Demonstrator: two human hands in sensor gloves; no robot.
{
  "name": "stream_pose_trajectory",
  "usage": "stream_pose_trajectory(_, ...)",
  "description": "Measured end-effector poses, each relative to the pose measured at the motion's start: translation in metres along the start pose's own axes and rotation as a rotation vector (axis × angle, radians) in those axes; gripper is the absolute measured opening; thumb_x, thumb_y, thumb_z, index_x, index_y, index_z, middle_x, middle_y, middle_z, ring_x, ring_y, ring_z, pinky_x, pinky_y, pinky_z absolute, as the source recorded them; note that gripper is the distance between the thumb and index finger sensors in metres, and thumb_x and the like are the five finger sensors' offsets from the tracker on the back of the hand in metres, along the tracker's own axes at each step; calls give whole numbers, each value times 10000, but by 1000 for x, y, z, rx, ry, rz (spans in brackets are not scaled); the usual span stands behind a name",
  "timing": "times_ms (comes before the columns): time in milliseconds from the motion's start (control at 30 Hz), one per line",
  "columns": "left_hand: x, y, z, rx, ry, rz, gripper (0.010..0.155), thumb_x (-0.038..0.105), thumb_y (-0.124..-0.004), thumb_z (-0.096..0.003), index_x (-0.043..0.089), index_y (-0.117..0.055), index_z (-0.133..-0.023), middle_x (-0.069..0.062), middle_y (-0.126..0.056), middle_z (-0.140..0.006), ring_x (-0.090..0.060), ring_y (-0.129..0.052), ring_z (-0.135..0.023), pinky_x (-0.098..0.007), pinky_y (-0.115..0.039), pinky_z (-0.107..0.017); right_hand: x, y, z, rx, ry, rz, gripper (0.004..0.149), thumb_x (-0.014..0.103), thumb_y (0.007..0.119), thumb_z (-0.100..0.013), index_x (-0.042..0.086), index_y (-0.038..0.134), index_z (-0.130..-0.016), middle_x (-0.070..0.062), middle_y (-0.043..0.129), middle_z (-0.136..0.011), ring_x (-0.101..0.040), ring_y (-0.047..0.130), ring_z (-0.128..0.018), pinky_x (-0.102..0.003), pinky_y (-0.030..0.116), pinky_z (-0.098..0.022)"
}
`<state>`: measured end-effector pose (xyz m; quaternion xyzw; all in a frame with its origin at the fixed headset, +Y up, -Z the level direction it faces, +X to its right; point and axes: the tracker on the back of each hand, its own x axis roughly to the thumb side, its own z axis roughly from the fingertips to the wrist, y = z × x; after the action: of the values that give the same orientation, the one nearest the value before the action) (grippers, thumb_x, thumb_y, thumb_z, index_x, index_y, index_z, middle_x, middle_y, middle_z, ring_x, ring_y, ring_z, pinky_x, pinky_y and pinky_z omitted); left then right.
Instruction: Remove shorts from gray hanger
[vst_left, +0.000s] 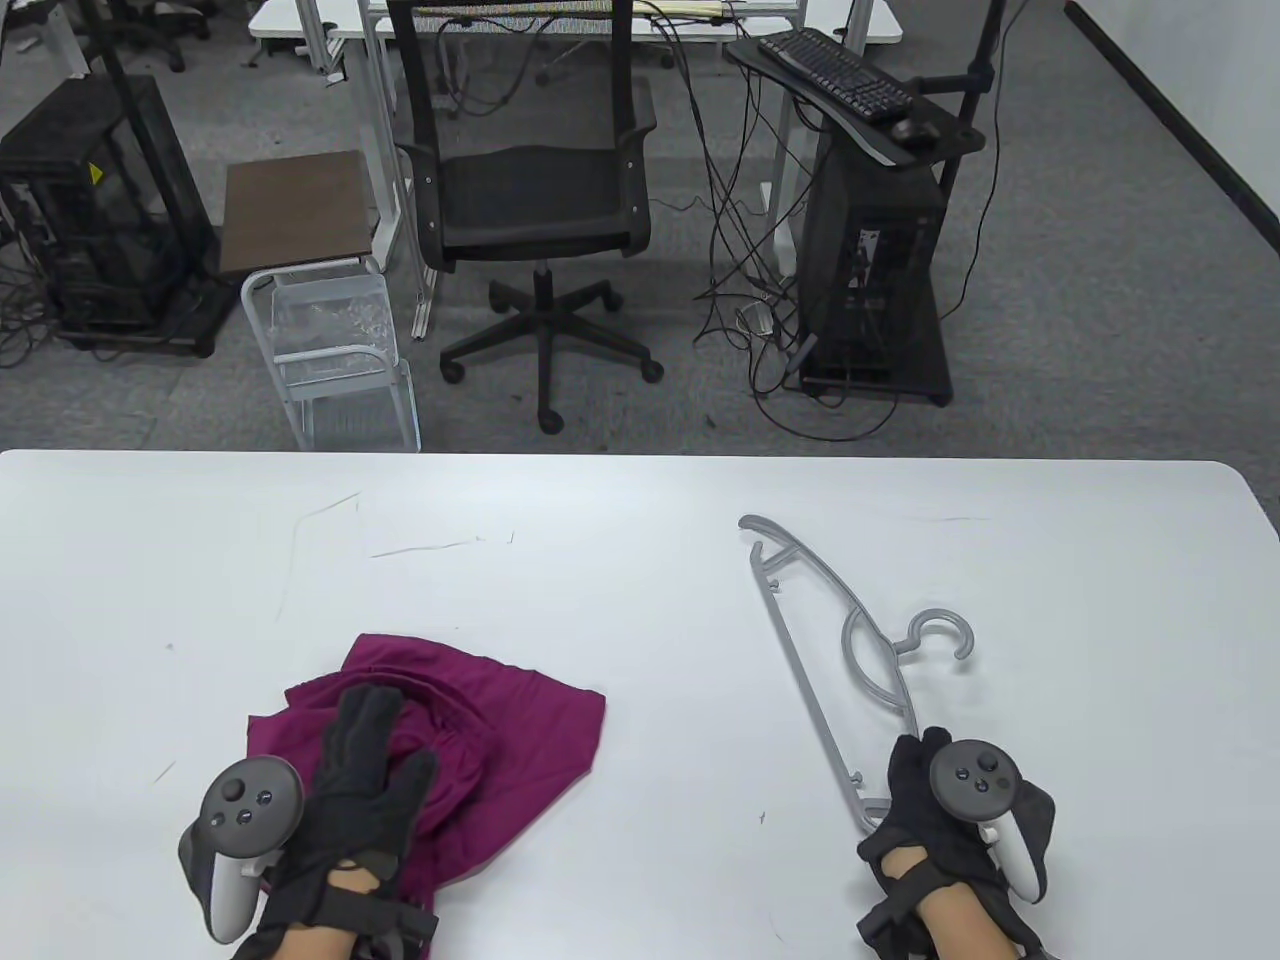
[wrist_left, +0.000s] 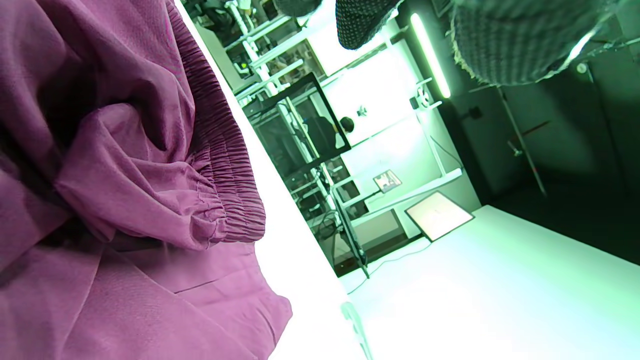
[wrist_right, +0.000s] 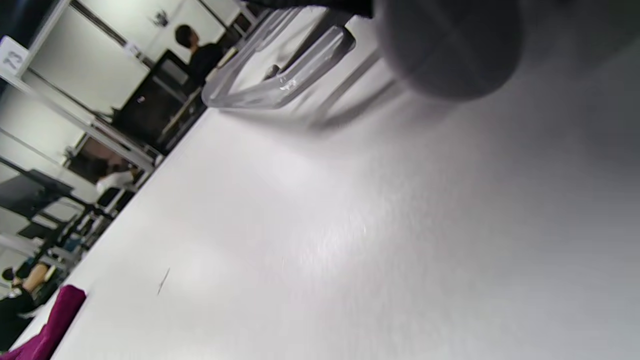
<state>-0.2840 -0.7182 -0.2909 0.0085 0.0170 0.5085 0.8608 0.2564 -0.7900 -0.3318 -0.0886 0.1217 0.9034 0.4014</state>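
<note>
The magenta shorts (vst_left: 500, 730) lie crumpled on the white table (vst_left: 600, 560) at the near left. They fill the left of the left wrist view (wrist_left: 125, 175). My left hand (vst_left: 385, 740) rests flat on them with its fingers stretched out. The gray hanger (vst_left: 815, 640) lies bare on the table at the right, apart from the shorts, with its hook pointing right. My right hand (vst_left: 915, 765) grips the hanger's near end. That end shows in the right wrist view (wrist_right: 280, 85) beside a blurred fingertip (wrist_right: 445, 50).
Beyond the table's far edge stand a black office chair (vst_left: 535, 200), a small brown-topped side table (vst_left: 295, 210) and a black cart with a keyboard (vst_left: 870, 200). Faint scratches mark the tabletop at the far left.
</note>
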Motion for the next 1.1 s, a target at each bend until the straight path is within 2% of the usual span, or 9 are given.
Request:
stream_pose_trajectory(333, -8, 6, 2, 50, 78, 67, 869, 666, -676, -400, 349, -288, -1111, -40, -17, -1152, -461, -140, -1092, -675, -198, -752, 1, 2, 1, 18, 4, 23, 749, -25, 681, -420, 3, 243, -1027, -213, 23, -1103, -497, 14, -924, -711, 86, -544)
stream_pose_trajectory(400, 4, 5, 6, 81, -24, 11, 892, 651, -678, -411, 389, -164, -1091, 75, 176, -1081, -401, 62, -1071, -646, -70, -753, 6, -11, 9, -70, -51, -68, 744, 30, 711, -449, 43, 264, -1043, -235, 87, -1119, -574, -1, -907, -771, 77, -529)
stream_pose_trajectory(467, 19, 3, 10, 134, -171, -130, 894, 658, -690, -402, 496, -97, -1052, 204, 260, -1013, -293, 211, -1019, -596, 41, -740, 17, -28, 18, -130, -205, -78, 733, 106, 738, -485, 93, 289, -1064, -214, 82, -1130, -562, -16, -921, -797, 116, -573)
stream_pose_trajectory(533, 37, -3, 16, 199, -310, -319, 859, 672, -715, -379, 659, -119, -997, 280, 261, -996, -224, 273, -983, -574, 80, -731, 30, -43, 29, -161, -386, 28, 718, 195, 762, -518, 150, 325, -1085, -189, 104, -1151, -542, 0, -955, -807, 145, -605)
stream_pose_trajectory(600, 50, -13, 21, 213, -410, -493, 852, 675, -740, -357, 706, -161, -981, 309, 228, -1008, -191, 282, -971, -568, 84, -733, 39, -52, 42, -236, -511, 190, 729, 293, 778, -525, 194, 335, -1096, -174, 124, -1166, -535, 32, -982, -821, 184, -618)
stream_pose_trajectory(700, 55, -32, 20, 98, -437, -644, 878, 681, -752, -329, 715, -145, -961, 288, 207, -1027, -219, 273, -975, -580, 83, -730, 45, -56, 51, -277, -607, 273, 709, 326, 790, -519, 223, 390, -1095, -158, 193, -1181, -528, 140, -1016, -796, 310, -654)
stream_pose_trajectory(800, 50, -51, 14, -84, -369, -772, 985, 699, -742, -310, 576, -28, -977, 212, 219, -1026, -261, 251, -975, -601, 59, -726, 46, -53, 53, -259, -633, 291, 682, 320, 803, -512, 237, 450, -1089, -152, 256, -1187, -520, 199, -1030, -792, 338, -659)
stream_pose_trajectory(933, 34, -75, 4, -336, -285, -804, 1002, 696, -742, -308, 534, -22, -986, 191, 205, -1032, -274, 238, -973, -606, 56, -721, 44, -44, 50, -201, -639, 333, 676, 325, 806, -508, 217, 472, -1086, -160, 297, -1183, -525, 241, -1027, -789, 368, -652)
stream_pose_trajectory(1100, 34, -86, 3, -384, -273, -823, 995, 695, -738, -311, 527, -35, -995, 184, 202, -1032, -276, 224, -981, -607, 51, -721, 42, -36, 46, -110, -636, 317, 665, 327, 798, -512, 213, 482, -1086, -161, 306, -1184, -524, 235, -1029, -797, 350, -650)
